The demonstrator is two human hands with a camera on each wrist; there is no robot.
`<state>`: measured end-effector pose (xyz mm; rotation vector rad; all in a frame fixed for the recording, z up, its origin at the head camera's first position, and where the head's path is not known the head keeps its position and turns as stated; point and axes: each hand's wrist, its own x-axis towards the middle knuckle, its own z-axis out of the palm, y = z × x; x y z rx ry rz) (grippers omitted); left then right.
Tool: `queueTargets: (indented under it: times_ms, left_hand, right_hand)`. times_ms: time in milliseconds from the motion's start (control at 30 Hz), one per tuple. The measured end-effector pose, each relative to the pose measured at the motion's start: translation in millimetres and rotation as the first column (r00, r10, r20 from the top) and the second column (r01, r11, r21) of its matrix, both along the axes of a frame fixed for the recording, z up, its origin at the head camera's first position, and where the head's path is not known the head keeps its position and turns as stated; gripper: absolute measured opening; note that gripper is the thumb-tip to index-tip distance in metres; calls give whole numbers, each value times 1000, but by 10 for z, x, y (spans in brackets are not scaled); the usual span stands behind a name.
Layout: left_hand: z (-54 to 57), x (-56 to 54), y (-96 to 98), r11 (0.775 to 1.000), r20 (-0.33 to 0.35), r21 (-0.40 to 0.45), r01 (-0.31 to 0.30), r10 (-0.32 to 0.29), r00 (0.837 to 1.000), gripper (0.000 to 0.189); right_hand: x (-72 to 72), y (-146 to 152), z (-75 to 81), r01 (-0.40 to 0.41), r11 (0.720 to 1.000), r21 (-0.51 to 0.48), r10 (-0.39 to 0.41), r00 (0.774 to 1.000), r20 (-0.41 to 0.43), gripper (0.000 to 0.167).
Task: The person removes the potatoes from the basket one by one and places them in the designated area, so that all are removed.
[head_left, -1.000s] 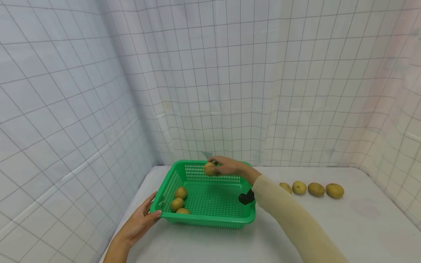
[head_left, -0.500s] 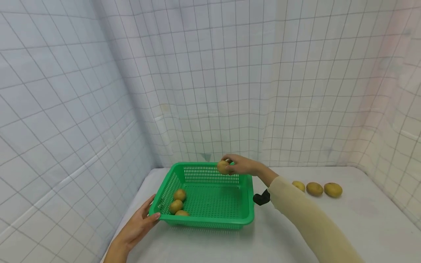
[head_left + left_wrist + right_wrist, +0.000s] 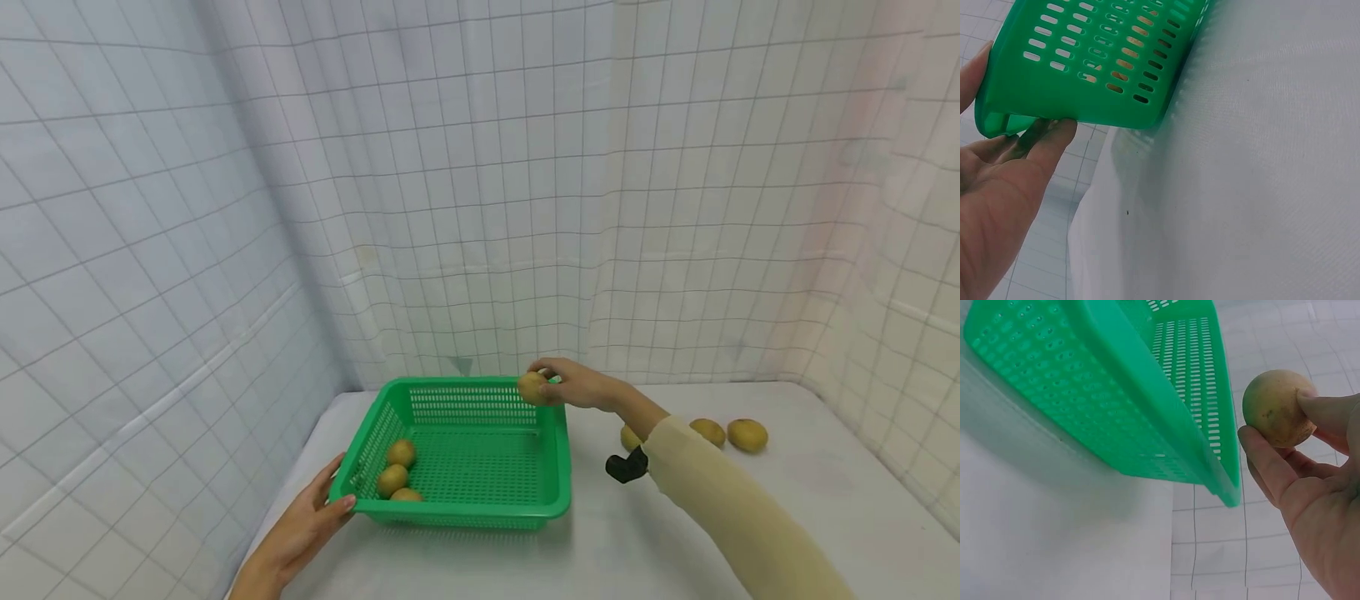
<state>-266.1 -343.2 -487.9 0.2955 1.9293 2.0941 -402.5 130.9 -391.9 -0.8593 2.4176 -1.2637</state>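
A green plastic basket [image 3: 480, 508] with slotted walls stands on the white-covered table. My left hand [image 3: 307, 523] grips its left front rim, thumb on top and fingers beneath; in the left wrist view that hand [image 3: 1013, 169] holds the basket's corner [image 3: 1085, 100]. Above the basket's back right corner, my right hand [image 3: 581, 385] pinches a potato [image 3: 532, 388] between thumb and fingers. The right wrist view shows this round, tan potato [image 3: 1277, 407] apart from the basket wall. Inside the basket, at its left side, lie three potatoes [image 3: 392, 481].
To the right on the table [image 3: 810, 500] sit more potatoes [image 3: 747, 435], partly hidden by the right sleeve [image 3: 735, 500]. A black object [image 3: 627, 465] shows by that sleeve. Gridded white curtains [image 3: 480, 250] rise behind the table and at both sides.
My right hand has moved right with the potato, from over the basket's middle back to its back right corner. The left hand keeps its grip on the rim. The head view has shifted slightly.
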Motion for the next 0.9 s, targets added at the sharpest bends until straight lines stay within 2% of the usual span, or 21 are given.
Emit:
queueTargets:
  times_ms: [100, 333, 533, 633, 900]
  left_hand:
    - [-6, -2, 9, 1000, 1, 5, 8, -8, 1000, 86]
    - [-7, -2, 11, 1000, -10, 9, 28, -28, 1000, 84]
    - [4, 11, -4, 1000, -9, -6, 28, -28, 1000, 82]
    - [15, 18, 4, 1000, 7, -11, 8, -8, 1000, 84]
    - [12, 8, 16, 999, -11, 13, 32, -32, 999, 85]
  right_hand:
    - [61, 117, -22, 20, 999, -37, -19, 1000, 20, 45]
    - [189, 444, -107, 14, 988, -151, -5, 998, 65, 42]
    - [278, 685, -205, 57, 990, -132, -51, 998, 47, 46]
    - [319, 774, -266, 81, 985, -150, -74, 996, 48, 45]
    - [500, 1038, -570, 156, 977, -146, -149, 987, 60, 44]
